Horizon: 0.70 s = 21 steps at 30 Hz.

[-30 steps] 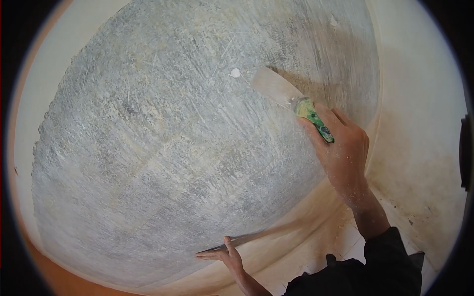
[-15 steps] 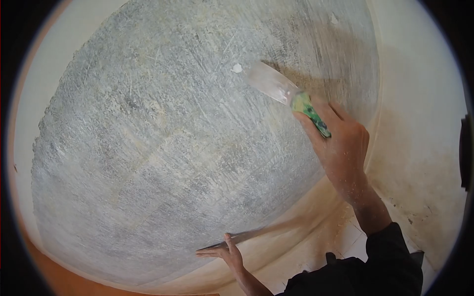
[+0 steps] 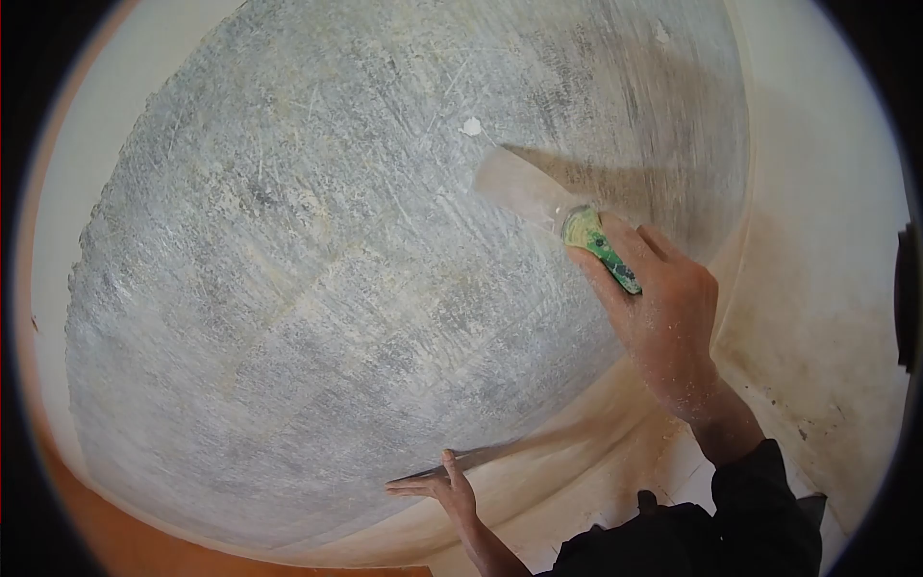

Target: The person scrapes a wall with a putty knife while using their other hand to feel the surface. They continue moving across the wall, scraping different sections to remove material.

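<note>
My right hand is closed round the green, paint-flecked handle of a putty knife. Its wide blade points up and left and lies against a large grey, scratched wall surface with a rounded outline. A small white spot shows just above the blade's edge. Low in the view, my left hand is open, fingers stretched out and thumb up, resting at the lower border of the grey surface.
Pale wall borders the grey surface on the right, with brownish smudges and dark specks lower down. An orange band runs along the bottom left. A dark object stands at the far right edge. Pale tiles appear beside my dark sleeve.
My right hand and the putty knife have moved a little down the grey surface, so the blade sits farther below the white spot. My left hand stays in nearly the same place.
</note>
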{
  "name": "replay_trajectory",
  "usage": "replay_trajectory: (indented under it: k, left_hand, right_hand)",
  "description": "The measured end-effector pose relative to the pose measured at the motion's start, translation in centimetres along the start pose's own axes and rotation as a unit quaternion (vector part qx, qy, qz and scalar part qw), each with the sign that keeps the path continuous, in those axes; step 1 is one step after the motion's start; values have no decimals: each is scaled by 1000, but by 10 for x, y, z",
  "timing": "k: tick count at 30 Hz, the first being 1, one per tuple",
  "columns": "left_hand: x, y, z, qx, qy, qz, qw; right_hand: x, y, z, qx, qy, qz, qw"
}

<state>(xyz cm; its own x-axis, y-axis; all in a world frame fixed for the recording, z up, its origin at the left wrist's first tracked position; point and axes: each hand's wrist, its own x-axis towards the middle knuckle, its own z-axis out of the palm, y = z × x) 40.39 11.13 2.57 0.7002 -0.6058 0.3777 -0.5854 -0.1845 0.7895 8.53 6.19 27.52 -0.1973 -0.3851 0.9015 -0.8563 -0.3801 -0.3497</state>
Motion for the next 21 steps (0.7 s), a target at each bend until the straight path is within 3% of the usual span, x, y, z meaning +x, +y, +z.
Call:
replay_trajectory:
  k: [21]
  left_hand:
    - [0, -1, -1, 7, 17, 14, 1000]
  right_hand:
    - [3, -22, 2, 42, -14, 3, 999]
